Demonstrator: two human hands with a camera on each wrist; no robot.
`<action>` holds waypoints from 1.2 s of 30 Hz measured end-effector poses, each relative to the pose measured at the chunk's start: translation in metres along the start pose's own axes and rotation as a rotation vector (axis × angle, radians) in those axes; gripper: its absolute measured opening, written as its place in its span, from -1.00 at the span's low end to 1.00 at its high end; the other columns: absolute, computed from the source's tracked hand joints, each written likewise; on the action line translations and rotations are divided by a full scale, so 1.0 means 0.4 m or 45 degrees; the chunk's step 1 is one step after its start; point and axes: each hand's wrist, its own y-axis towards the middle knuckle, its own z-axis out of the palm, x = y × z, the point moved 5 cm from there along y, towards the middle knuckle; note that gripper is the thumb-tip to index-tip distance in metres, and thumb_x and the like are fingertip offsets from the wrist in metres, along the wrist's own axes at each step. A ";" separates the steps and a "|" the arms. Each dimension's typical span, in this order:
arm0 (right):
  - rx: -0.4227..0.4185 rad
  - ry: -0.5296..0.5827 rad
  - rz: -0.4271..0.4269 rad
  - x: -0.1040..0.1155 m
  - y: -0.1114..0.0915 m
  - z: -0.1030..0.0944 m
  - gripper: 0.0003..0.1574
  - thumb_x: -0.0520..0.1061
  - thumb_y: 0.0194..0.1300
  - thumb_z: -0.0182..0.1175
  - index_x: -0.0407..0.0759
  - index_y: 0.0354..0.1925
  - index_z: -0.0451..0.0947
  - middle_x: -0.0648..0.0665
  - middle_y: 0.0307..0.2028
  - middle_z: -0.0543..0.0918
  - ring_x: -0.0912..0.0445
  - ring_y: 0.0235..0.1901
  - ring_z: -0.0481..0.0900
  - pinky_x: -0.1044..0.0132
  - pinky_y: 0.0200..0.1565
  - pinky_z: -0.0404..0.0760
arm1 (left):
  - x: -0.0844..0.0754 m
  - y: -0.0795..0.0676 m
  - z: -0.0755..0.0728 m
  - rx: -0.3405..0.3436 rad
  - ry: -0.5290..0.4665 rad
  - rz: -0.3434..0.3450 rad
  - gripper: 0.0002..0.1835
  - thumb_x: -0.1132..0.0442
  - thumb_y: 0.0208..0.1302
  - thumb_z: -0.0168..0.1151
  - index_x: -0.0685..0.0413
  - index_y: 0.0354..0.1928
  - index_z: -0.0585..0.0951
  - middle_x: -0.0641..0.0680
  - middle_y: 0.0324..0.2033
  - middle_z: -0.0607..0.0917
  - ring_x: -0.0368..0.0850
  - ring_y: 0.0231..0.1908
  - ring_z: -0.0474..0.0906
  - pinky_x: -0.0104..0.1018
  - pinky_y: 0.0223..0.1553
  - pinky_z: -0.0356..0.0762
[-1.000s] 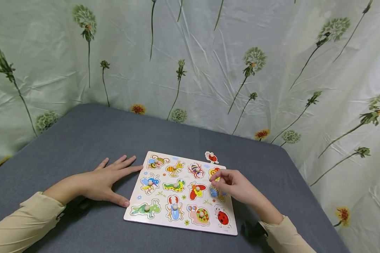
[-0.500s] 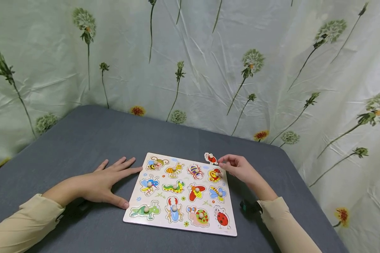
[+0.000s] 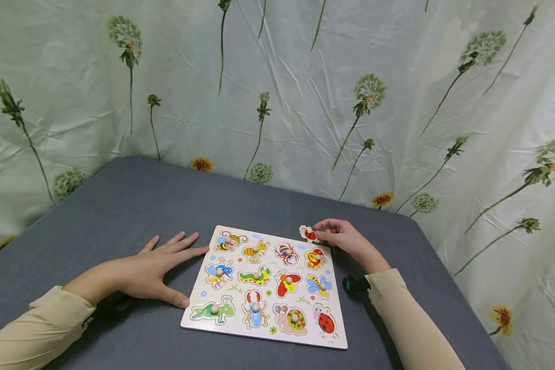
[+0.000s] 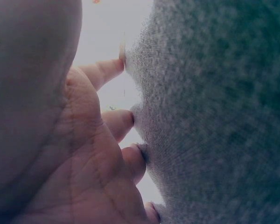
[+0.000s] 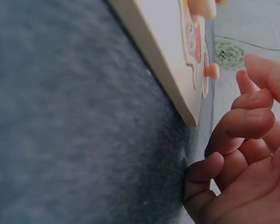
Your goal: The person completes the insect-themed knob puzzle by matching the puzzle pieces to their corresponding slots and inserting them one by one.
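Note:
A wooden peg puzzle board (image 3: 277,336) with insect pictures lies on the table. My left hand (image 3: 150,272) rests flat to its left, fingers spread, with the thumb and index fingertips right at the board's left edge. In the left wrist view, the left fingertips (image 4: 123,116) press the grey cloth. A ladybug puzzle piece (image 3: 309,234) with a wooden knob (image 5: 212,71) lies just beyond the board's far edge. My right hand (image 3: 349,241) reaches beside it, its fingers loosely bent. In the right wrist view, the thumb and fingers are apart from the knob.
Knobbed insect pieces, such as a green caterpillar (image 3: 255,275) and a snail (image 3: 290,319), sit in the board. A ladybug picture (image 3: 326,321) without a knob shows at its near right corner. Behind the grey table (image 3: 189,195) hangs a flowered curtain (image 3: 296,118).
My right hand has moved from above the board's right-hand pieces, away from me, to the ladybug piece. The butterfly piece it covered now shows. My left hand stays put.

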 end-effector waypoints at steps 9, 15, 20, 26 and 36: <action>-0.005 0.067 0.042 0.008 0.016 -0.008 -0.55 -0.08 0.54 0.32 -0.34 0.22 0.64 0.01 -0.34 0.63 0.04 -0.35 0.35 0.17 -0.14 0.39 | -0.002 0.001 -0.002 -0.004 0.012 -0.002 0.26 -0.50 0.02 0.53 -0.30 0.72 0.19 0.27 0.74 -0.04 0.50 0.69 -0.25 0.72 0.43 -0.48; 0.007 0.031 0.054 0.005 0.026 -0.008 -0.53 -0.10 0.52 0.33 -0.34 0.26 0.63 0.03 -0.44 0.52 0.05 -0.38 0.35 0.19 -0.14 0.40 | -0.001 0.001 -0.002 -0.004 0.019 -0.002 0.26 -0.50 0.02 0.52 -0.29 0.72 0.19 0.27 0.74 -0.04 0.51 0.69 -0.24 0.72 0.43 -0.48; 0.006 -0.007 0.048 0.006 0.033 -0.004 -0.52 -0.08 0.53 0.32 -0.32 0.28 0.63 0.02 -0.40 0.54 0.06 -0.37 0.37 0.20 -0.15 0.43 | -0.001 0.001 -0.001 -0.003 0.023 -0.003 0.26 -0.50 0.02 0.52 -0.30 0.72 0.19 0.27 0.74 -0.04 0.51 0.69 -0.24 0.73 0.42 -0.46; 0.011 -0.056 0.047 0.005 0.041 0.002 -0.55 -0.05 0.53 0.34 -0.28 0.23 0.68 -0.08 -0.20 0.70 0.02 -0.26 0.46 0.21 -0.14 0.49 | 0.001 0.001 0.000 -0.004 0.022 0.000 0.25 -0.50 0.02 0.53 -0.30 0.72 0.19 0.27 0.74 -0.04 0.51 0.69 -0.24 0.72 0.43 -0.47; -0.001 -0.073 0.068 -0.006 0.049 0.005 -0.61 -0.03 0.53 0.34 -0.22 0.17 0.72 -0.07 -0.17 0.72 0.05 -0.22 0.49 0.25 -0.13 0.50 | 0.004 0.002 0.001 -0.004 0.022 0.005 0.25 -0.49 0.03 0.53 -0.30 0.72 0.18 0.27 0.74 -0.03 0.52 0.69 -0.25 0.74 0.41 -0.46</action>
